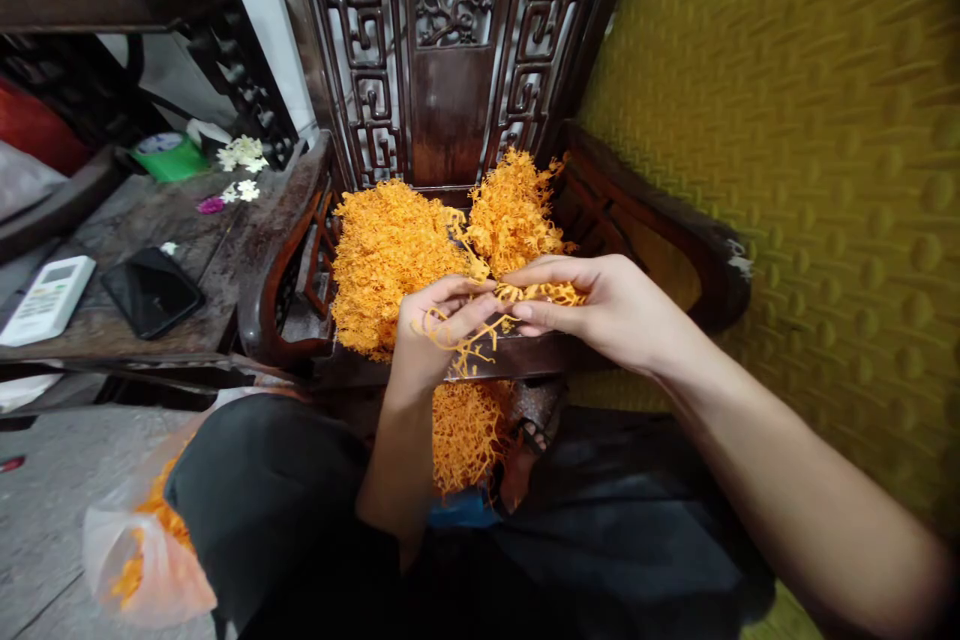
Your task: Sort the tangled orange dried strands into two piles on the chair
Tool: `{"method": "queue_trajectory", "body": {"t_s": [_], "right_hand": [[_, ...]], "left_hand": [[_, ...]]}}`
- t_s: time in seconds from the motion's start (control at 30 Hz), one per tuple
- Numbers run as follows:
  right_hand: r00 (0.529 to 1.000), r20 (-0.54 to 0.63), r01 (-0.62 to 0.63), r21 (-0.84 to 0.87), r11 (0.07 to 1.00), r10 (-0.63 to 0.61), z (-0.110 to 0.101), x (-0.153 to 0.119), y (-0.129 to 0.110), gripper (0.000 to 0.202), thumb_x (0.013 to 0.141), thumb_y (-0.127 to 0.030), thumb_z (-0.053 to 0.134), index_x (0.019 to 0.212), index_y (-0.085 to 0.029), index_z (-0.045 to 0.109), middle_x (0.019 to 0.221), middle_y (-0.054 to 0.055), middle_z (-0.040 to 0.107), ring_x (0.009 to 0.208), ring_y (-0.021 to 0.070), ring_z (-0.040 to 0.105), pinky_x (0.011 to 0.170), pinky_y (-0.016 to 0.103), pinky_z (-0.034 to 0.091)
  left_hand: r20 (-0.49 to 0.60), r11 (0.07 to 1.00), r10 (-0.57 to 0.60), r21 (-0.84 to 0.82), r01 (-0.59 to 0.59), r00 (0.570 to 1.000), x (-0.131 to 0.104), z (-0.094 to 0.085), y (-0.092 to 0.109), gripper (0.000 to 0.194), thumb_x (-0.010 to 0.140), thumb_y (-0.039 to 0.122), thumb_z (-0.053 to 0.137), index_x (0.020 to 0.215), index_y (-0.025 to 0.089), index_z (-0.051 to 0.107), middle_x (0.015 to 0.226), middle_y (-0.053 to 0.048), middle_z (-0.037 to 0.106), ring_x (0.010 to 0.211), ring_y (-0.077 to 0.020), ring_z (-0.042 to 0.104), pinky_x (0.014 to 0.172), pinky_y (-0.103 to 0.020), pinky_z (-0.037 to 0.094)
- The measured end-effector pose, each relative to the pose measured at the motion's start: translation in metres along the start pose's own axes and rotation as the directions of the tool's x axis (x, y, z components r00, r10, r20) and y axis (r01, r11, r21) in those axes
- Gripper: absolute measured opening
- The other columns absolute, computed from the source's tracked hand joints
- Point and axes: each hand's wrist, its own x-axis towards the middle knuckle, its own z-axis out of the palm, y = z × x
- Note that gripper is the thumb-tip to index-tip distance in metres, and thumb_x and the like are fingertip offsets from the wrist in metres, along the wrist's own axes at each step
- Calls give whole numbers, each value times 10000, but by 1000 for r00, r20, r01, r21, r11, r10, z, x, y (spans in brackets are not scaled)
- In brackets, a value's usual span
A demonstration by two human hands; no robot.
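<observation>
Hands (429, 330) (626, 310), two, pinching orange strands (553, 293); chair heaps (390, 260) (517, 208), two

Carved wooden chair (451, 110), 2 orange heaps (394, 260) atop

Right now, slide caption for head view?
Left fingers and right fingers hold orange branching strands at a carved wooden chair.

You have open air above the orange heaps (390, 260), but the carved chair back (450, 110) walls you off ahead, armrests (259, 282) hem both sides, and a lower pile (466, 430) sits between your knees (255, 460).
</observation>
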Motion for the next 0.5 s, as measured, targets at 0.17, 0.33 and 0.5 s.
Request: {"method": "queue_trajectory", "body": {"t_s": [0.17, 0.33, 0.5], "right_hand": [[999, 37, -12, -20, 1000, 13, 2, -1, -2, 337, 743, -400, 882, 1016, -207, 842, 1076, 85, 780, 806, 202, 762, 699, 315, 688], [996, 63, -60, -27, 998, 61, 4, -1, -2, 341, 762, -442, 865, 999, -198, 839, 964, 76, 797, 716, 175, 748, 637, 278, 664], [990, 100, -102, 26, 994, 99, 6, -2, -5, 286, 737, -425, 881, 915, -207, 833, 841, 62, 791, 695, 175, 745, 620, 268, 655]], "left_hand": [[79, 968, 167, 174, -179, 983, 1, -5, 2, 292, 726, 162, 876, 1005, 240, 840, 854, -12, 666, 816, -100, 624, 741, -216, 520], [90, 954, 169, 234, -186, 982, 1, -8, 3, 274, 770, 175, 840, 1031, 257, 836, 867, -17, 662, 785, -107, 605, 698, -226, 509], [67, 964, 133, 223, -145, 989, 1, -6, 7, 252, 752, 212, 858, 1002, 225, 836, 853, -28, 680, 751, -109, 605, 654, -219, 495]]}}
